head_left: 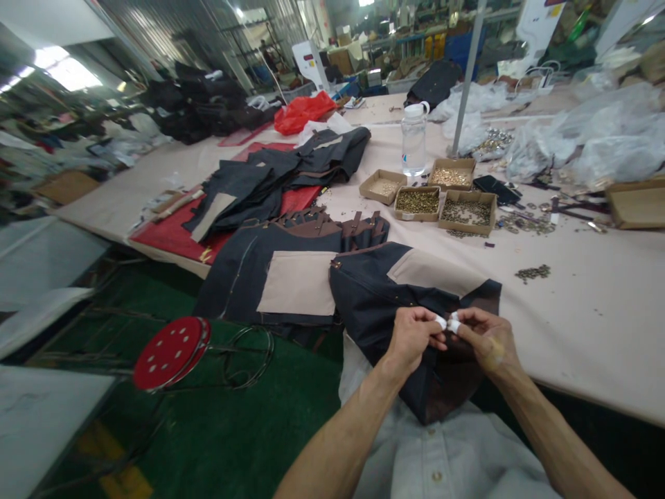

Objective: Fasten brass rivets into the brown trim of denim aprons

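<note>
Left hand (416, 339): pinched on the dark fabric piece, almost meeting the right; white wrapping at a fingertip.
Right hand (491, 341): likewise pinched on the same cloth, close against the left; white wrapping here too; any small part between the fingertips too small to tell.
Dark fabric piece (366, 294): under and around both hands, spread over the near table edge and down to the lap; tan panel (433, 270) just beyond the fingers, brown section beneath the right hand.
Stacked dark pieces (236, 270): left of the left hand, with a tan patch (298, 283) on top.
Red mat (162, 239): farther left and beyond, under more dark pieces (278, 170).
Four cardboard trays (467, 227): straight beyond the hands, filled with small metal parts.
Loose metal parts (533, 273): on the pale table (587, 333), beyond the right hand and to its right.
Clear bottle (414, 144): upright, behind the trays.
Red stool (167, 353): well left of the left hand, beside the table.
</note>
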A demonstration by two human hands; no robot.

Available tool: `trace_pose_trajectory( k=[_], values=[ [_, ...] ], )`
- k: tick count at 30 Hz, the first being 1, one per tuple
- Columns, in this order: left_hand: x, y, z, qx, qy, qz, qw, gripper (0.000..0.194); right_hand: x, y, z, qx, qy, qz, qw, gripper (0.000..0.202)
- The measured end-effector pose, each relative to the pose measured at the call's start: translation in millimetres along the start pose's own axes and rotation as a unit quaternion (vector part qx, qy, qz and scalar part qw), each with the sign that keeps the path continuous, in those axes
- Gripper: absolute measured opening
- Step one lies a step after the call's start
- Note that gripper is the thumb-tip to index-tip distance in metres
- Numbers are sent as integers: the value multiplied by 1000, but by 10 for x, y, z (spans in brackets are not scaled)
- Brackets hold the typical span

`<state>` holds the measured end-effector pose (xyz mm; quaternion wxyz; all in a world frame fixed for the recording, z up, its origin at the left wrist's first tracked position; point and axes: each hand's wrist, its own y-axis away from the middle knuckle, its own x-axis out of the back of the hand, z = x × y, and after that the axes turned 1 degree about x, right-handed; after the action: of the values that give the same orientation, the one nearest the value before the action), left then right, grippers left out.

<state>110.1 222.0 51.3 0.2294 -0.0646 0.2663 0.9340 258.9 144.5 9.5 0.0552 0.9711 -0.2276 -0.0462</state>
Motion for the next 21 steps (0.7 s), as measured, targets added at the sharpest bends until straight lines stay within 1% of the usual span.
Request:
trace_pose_trajectory(
  k=[4, 6, 8, 10, 13, 15, 17, 21],
  values=[
    [18, -1, 52, 0, -52, -27, 998, 13, 69, -75, -54, 36, 24, -44, 998, 26],
    [-9, 2, 49, 5, -63, -39, 997, 13, 98, -132, -28, 32, 6, -65, 997, 27],
    [-59, 11, 7, 14, -69, -26, 997, 13, 96, -195, 33, 13, -26, -72, 997, 31],
    [-115, 23, -70, 14, -68, 0, 998, 16, 67, -253, 115, -2, -37, -60, 997, 36],
    [-169, 43, -196, 6, -52, 21, 998, 19, 25, -313, 237, -6, 7, -47, 999, 40],
    [-177, 52, -246, 1, -32, 30, 999, 20, 30, -333, 295, 7, 41, -50, 998, 37],
    [-174, 55, -261, -6, -22, 41, 999, 21, 62, -343, 325, 21, 52, -55, 997, 31],
    [-181, 37, -243, 3, -57, 54, 997, 23, 133, -341, 316, 25, 32, -80, 996, 27]
  ],
)
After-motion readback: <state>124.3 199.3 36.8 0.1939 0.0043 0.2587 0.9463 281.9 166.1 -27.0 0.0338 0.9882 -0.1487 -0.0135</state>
